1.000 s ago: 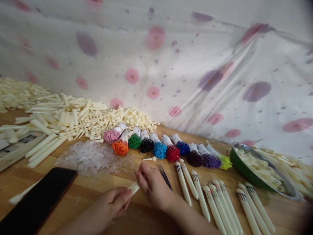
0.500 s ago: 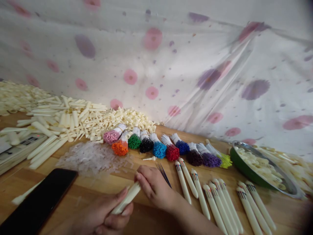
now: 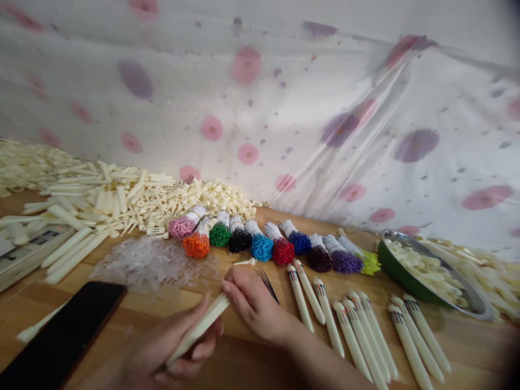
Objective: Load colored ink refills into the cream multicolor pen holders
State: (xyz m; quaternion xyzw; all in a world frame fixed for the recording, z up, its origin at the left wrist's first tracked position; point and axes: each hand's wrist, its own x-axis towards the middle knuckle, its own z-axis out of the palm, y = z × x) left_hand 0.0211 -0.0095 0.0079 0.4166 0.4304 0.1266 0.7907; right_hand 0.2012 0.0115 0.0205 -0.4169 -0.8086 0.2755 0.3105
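Note:
A cream pen barrel lies slanted in my left hand, the thumb along its upper side and the fingers curled beneath. My right hand is closed, its thumb and fingertips pressed at the barrel's upper end; whether they also pinch a small part is hidden. Just beyond my right hand, a few thin dark refills lie on the table. To the right lie several multicolour pens with coloured sliders at their tops. A small cream piece rests behind my hands.
Banded refill bundles in many colours form a row. Clear plastic bits are heaped left of them, with cream pen parts piled behind. A black phone lies front left. A green-sided bowl of cream parts stands right, before a flowered sheet.
The pen barrel now shows more of its length and reaches lower left in my left hand. My right hand stays at its upper end. The whole view has shifted slightly.

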